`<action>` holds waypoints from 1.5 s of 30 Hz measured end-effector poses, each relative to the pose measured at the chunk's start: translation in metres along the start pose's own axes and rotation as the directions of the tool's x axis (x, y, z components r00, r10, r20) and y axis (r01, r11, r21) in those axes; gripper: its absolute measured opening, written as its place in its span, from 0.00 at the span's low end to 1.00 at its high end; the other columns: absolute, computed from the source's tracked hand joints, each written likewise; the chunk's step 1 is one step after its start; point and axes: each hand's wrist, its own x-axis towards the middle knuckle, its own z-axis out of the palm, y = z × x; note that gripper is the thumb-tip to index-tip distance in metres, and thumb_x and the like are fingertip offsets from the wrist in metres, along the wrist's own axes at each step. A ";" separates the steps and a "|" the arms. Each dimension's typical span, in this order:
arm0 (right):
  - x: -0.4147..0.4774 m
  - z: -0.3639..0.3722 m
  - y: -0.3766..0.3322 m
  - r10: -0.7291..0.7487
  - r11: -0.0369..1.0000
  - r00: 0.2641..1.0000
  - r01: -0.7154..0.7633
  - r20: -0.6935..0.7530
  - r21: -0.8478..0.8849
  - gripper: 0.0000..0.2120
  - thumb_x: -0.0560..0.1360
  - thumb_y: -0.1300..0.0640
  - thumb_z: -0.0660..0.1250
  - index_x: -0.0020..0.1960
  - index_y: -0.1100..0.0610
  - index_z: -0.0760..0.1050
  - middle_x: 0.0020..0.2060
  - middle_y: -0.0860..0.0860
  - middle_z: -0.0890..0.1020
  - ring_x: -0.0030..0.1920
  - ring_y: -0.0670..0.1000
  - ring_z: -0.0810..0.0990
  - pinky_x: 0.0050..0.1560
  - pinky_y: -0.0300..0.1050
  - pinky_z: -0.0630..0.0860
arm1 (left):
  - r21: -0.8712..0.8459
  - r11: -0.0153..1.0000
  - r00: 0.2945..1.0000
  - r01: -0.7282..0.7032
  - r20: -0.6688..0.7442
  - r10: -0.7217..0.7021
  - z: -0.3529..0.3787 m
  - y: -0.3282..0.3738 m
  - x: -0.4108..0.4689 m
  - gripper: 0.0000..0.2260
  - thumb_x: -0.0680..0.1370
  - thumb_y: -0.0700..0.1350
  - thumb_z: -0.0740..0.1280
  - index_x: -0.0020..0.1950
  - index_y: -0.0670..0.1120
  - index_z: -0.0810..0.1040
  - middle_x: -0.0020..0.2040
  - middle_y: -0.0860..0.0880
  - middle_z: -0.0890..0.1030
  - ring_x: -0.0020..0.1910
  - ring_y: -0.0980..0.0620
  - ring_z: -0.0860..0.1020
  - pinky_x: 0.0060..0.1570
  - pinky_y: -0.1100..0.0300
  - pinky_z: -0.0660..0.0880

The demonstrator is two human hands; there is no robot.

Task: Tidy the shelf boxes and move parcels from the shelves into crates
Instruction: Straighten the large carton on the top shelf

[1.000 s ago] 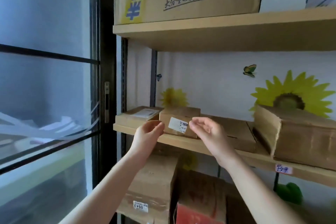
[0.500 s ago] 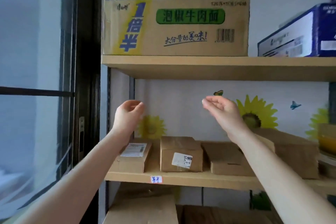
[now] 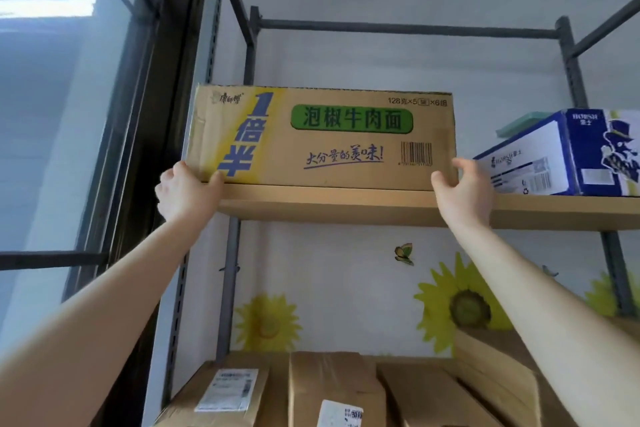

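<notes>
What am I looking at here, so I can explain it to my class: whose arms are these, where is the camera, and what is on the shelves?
There is one picture, taken by a camera worn on a person's head, so the two bare arms are that person's own. The left hand and right hand grip the lower corners of a large noodle carton on the upper shelf. To its right stands a blue and white box. On the shelf below lie brown parcels.

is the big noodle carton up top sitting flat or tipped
Flat: the noodle carton rests with its bottom edge along the shelf board, left hand and right hand at its lower corners.
</notes>
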 end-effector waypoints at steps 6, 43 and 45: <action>0.018 0.005 0.002 0.156 0.980 0.975 -0.133 0.156 -0.146 0.23 0.76 0.45 0.58 0.63 0.60 0.68 0.56 0.59 0.78 0.59 0.62 0.74 0.62 0.56 0.68 | -0.110 0.993 0.996 0.033 0.084 -0.024 0.006 -0.002 0.013 0.23 0.74 0.53 0.65 0.63 0.41 0.68 0.60 0.41 0.73 0.55 0.42 0.74 0.48 0.51 0.72; -0.092 -0.087 0.035 0.034 0.953 0.992 -0.069 0.122 0.295 0.23 0.69 0.51 0.72 0.57 0.58 0.66 0.40 0.45 0.78 0.39 0.44 0.76 0.36 0.33 0.67 | -0.552 0.834 1.000 0.011 0.030 0.007 -0.065 -0.048 -0.111 0.44 0.64 0.57 0.75 0.74 0.50 0.55 0.70 0.45 0.62 0.69 0.48 0.63 0.65 0.57 0.62; -0.103 -0.089 0.044 0.042 0.962 0.983 -0.088 0.179 0.258 0.21 0.69 0.51 0.72 0.53 0.59 0.67 0.40 0.48 0.78 0.42 0.50 0.77 0.38 0.38 0.69 | -0.574 0.819 0.997 -0.008 0.061 0.053 -0.063 -0.058 -0.121 0.41 0.66 0.52 0.76 0.72 0.48 0.57 0.69 0.45 0.66 0.67 0.48 0.66 0.66 0.53 0.65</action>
